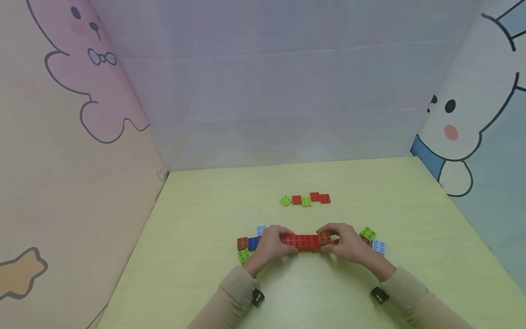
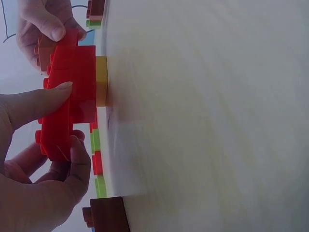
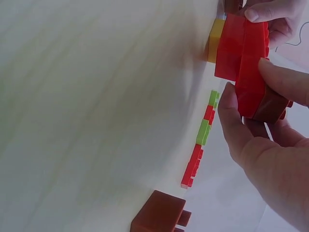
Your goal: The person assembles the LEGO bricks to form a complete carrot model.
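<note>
A built stack of toy bricks stands in the middle of the table, a long red row (image 1: pixel 302 241) on top of a lower red brick (image 2: pixel 86 84) and a yellow brick (image 2: pixel 101 81). My left hand (image 1: pixel 274 244) pinches the left end of the red row between thumb and fingers. At the other end, a brown brick (image 1: pixel 324 237) sits on top of the red row, studs upward. My right hand (image 1: pixel 347 243) grips this brown brick, with thumb and fingertips also right at the red end (image 3: pixel 251 92).
Beside the left hand lie brown (image 1: pixel 242 243), blue (image 1: pixel 252 243), light blue and green (image 1: pixel 244 255) bricks. Green (image 1: pixel 368 233), light blue (image 1: pixel 378 246) and brown bricks lie beyond the right hand. Farther back, several flat green and red pieces (image 1: pixel 297 200) form a row.
</note>
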`<state>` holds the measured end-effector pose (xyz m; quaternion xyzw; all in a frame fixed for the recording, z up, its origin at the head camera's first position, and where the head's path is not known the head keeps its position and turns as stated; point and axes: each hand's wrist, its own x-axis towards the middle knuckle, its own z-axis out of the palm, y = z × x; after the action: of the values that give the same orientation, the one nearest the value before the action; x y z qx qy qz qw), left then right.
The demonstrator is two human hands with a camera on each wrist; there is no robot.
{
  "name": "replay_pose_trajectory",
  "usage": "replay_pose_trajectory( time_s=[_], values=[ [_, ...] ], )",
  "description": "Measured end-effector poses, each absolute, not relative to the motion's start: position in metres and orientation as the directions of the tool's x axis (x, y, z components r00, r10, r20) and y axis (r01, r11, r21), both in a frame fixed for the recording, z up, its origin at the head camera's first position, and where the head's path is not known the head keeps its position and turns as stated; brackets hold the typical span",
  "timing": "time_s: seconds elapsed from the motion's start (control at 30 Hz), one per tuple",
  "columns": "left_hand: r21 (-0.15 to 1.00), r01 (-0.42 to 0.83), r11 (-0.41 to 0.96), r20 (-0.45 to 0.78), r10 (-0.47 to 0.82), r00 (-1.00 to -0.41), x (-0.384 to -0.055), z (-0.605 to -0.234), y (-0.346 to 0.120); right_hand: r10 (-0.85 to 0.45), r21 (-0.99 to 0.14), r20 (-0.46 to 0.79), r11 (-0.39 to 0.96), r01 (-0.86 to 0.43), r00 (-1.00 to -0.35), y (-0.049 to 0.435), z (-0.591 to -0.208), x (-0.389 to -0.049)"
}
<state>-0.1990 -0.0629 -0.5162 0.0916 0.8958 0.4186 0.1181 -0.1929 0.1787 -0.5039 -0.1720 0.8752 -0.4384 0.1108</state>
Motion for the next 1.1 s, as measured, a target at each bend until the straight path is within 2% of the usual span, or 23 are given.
replay_pose_trajectory(
  time_s=[0.57,0.77,1.1],
  values=[
    [0.784,0.132,0.607,-0.055,0.279,-0.959,-0.191,-0.516,-0.076,-0.403,-0.778,-0.003,0.576,-0.251,-0.915,0.176,-0.503,-0.191],
    [0.743,0.164,0.649,-0.006,0.252,-0.968,-0.194,-0.505,-0.089,-0.397,-0.786,-0.018,0.573,-0.233,-0.917,0.176,-0.503,-0.191],
    [0.698,0.120,0.706,-0.019,0.185,-0.983,-0.201,-0.495,-0.100,-0.386,-0.785,-0.012,0.575,-0.230,-0.923,0.174,-0.502,-0.192]
  ],
)
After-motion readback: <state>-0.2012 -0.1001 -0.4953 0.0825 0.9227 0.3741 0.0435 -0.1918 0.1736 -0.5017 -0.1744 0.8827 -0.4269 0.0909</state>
